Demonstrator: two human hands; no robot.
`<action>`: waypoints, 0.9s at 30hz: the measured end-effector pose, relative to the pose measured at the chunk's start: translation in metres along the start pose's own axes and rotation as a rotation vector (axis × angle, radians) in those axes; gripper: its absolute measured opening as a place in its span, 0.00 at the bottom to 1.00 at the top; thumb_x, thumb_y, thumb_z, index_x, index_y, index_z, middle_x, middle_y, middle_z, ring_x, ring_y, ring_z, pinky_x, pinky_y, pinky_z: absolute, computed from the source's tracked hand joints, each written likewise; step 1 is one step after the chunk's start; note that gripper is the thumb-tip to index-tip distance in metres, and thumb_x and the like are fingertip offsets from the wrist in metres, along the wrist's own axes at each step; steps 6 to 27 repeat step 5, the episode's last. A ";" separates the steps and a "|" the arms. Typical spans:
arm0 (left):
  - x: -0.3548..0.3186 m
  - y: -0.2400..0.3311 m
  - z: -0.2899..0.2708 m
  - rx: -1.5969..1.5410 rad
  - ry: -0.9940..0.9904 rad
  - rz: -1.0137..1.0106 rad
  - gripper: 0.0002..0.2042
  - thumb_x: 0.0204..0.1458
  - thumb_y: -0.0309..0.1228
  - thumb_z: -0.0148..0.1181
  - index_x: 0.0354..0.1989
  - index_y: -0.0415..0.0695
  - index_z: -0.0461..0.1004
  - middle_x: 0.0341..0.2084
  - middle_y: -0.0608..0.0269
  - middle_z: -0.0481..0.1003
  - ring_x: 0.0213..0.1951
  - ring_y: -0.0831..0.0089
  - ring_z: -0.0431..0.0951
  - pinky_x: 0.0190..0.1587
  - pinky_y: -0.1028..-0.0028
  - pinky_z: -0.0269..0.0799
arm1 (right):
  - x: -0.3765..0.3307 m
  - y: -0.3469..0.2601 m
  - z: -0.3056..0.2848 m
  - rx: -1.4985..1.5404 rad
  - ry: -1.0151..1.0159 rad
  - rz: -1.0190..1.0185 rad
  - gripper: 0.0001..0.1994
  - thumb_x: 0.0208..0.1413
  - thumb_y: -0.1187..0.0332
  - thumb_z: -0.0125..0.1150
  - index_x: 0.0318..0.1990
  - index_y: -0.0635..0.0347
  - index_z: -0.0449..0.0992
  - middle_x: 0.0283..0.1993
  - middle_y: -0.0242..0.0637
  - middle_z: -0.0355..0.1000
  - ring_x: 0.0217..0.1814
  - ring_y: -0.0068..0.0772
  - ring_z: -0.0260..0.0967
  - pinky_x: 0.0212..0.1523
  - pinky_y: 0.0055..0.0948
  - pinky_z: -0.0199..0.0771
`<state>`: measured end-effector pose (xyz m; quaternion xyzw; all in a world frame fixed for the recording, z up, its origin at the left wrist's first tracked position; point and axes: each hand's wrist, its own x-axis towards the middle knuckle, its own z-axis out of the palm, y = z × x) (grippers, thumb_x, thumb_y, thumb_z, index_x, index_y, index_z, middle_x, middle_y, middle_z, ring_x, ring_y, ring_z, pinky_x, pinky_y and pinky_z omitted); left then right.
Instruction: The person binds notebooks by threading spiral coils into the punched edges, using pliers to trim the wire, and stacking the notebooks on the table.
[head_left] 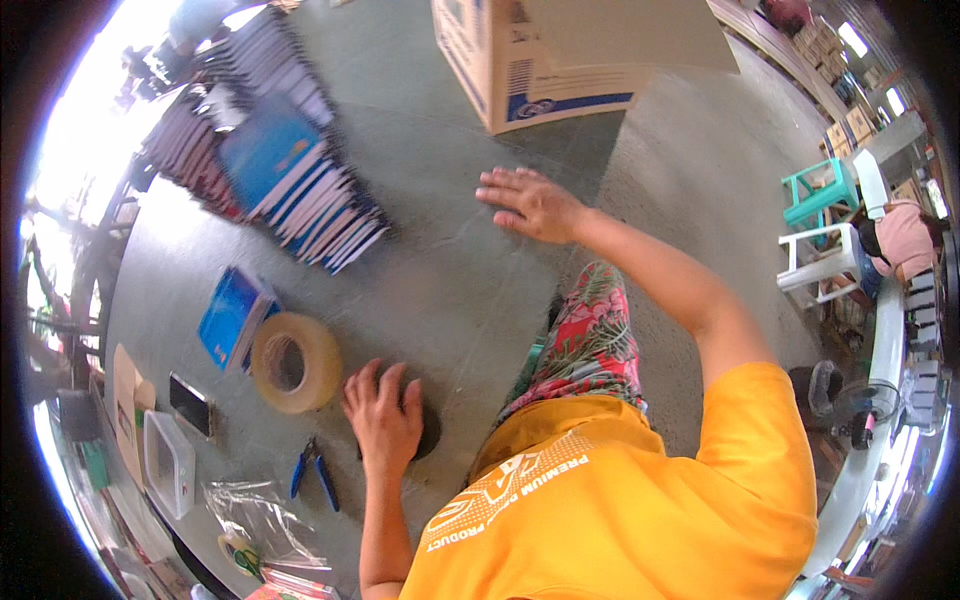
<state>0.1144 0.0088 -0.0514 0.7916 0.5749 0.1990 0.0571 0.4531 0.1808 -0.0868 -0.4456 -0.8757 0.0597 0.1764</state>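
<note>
My left hand (384,418) is low over the grey table, palm down with the fingers apart and nothing held. Close to its fingertips is a large roll of clear tape (262,372), lying flat. My right hand (535,207) is stretched out near the table's right edge, fingers extended and holding nothing. Beyond it stands a cardboard box (570,85) with blue print and a flap folded outward. Fanned stacks of blue-covered books (320,205) lie at the far left. A smaller blue stack of books (232,318) sits beside the tape roll.
Blue-handled pliers (315,473), a phone (190,404), a clear plastic tray (168,464) and crumpled clear film (262,520) lie at the near left. On the right are a green stool (820,192), a white stool (825,256) and a person in pink (905,238).
</note>
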 end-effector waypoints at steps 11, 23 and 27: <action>0.003 -0.003 -0.002 0.050 -0.108 -0.078 0.16 0.50 0.36 0.58 0.47 0.46 0.72 0.52 0.52 0.66 0.54 0.49 0.62 0.58 0.55 0.55 | -0.010 0.036 0.002 0.042 0.035 0.103 0.25 0.58 0.52 0.50 0.62 0.49 0.62 0.68 0.38 0.53 0.71 0.40 0.47 0.67 0.46 0.45; 0.003 -0.003 -0.002 0.050 -0.108 -0.078 0.16 0.50 0.36 0.58 0.47 0.46 0.72 0.52 0.52 0.66 0.54 0.49 0.62 0.58 0.55 0.55 | -0.010 0.036 0.002 0.042 0.035 0.103 0.25 0.58 0.52 0.50 0.62 0.49 0.62 0.68 0.38 0.53 0.71 0.40 0.47 0.67 0.46 0.45; 0.003 -0.003 -0.002 0.050 -0.108 -0.078 0.16 0.50 0.36 0.58 0.47 0.46 0.72 0.52 0.52 0.66 0.54 0.49 0.62 0.58 0.55 0.55 | -0.010 0.036 0.002 0.042 0.035 0.103 0.25 0.58 0.52 0.50 0.62 0.49 0.62 0.68 0.38 0.53 0.71 0.40 0.47 0.67 0.46 0.45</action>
